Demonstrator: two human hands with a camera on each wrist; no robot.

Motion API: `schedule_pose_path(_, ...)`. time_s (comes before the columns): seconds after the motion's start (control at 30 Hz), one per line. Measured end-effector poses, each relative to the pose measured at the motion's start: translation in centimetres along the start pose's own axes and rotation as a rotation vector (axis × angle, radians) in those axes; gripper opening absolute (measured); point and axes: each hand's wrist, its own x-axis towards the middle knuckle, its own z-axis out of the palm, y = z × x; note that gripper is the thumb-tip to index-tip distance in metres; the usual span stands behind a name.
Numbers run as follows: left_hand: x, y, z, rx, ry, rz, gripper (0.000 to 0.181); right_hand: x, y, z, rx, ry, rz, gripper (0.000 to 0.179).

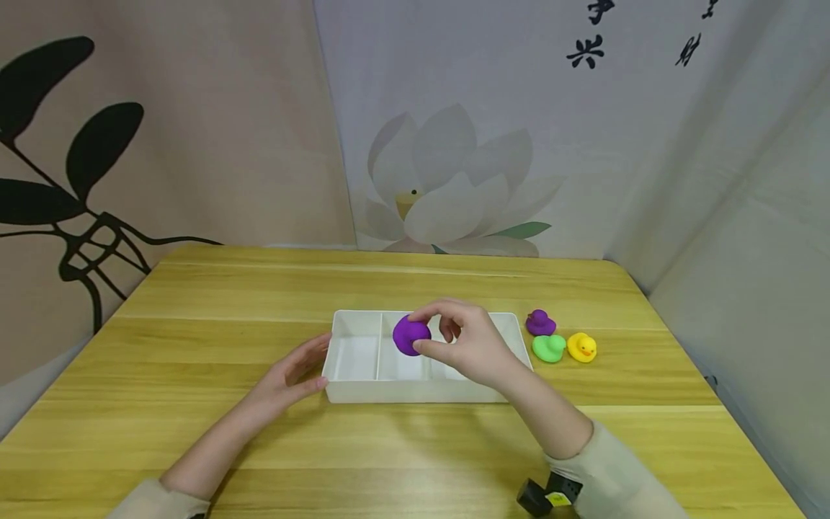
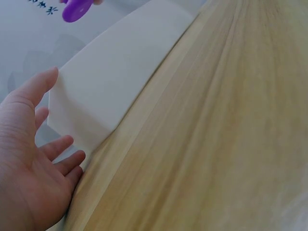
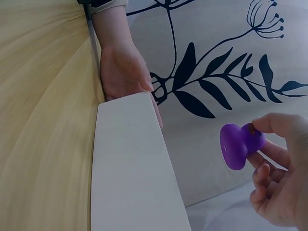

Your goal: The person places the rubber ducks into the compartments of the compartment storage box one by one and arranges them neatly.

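A purple rubber duck (image 1: 411, 335) is pinched between the thumb and forefinger of my right hand (image 1: 476, 349), above the white divided tray (image 1: 415, 392). The right wrist view shows the duck (image 3: 235, 147) held by its head, higher than the tray's rim and apart from it. At the tray's left end rests my left hand (image 1: 292, 375), its thumb by the near corner. In the left wrist view that hand's (image 2: 36, 159) fingers are relaxed around the end wall, not curled over it. My right hand and forearm hide part of the tray's right compartments.
Right of the tray sit a second purple duck (image 1: 540, 323), a green duck (image 1: 549, 349) and a yellow duck (image 1: 582, 347), close together on the wooden table (image 1: 259, 461). A printed curtain (image 1: 467, 86) hangs behind the table.
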Motion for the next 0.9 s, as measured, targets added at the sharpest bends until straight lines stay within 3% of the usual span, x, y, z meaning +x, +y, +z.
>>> schedule_pose_path(0.4, 0.1, -0.3, -0.1, -0.007, -0.014, 0.017, 0.063, 2.5, -0.3, 2.4, 0.005, -0.078, 0.041, 0.022)
schedule_pose_path(0.9, 0.0, -0.2, -0.1, -0.001, -0.004, -0.009, 0.062, 4.7, 1.0, 5.2, 0.01, -0.159, -0.004, 0.022)
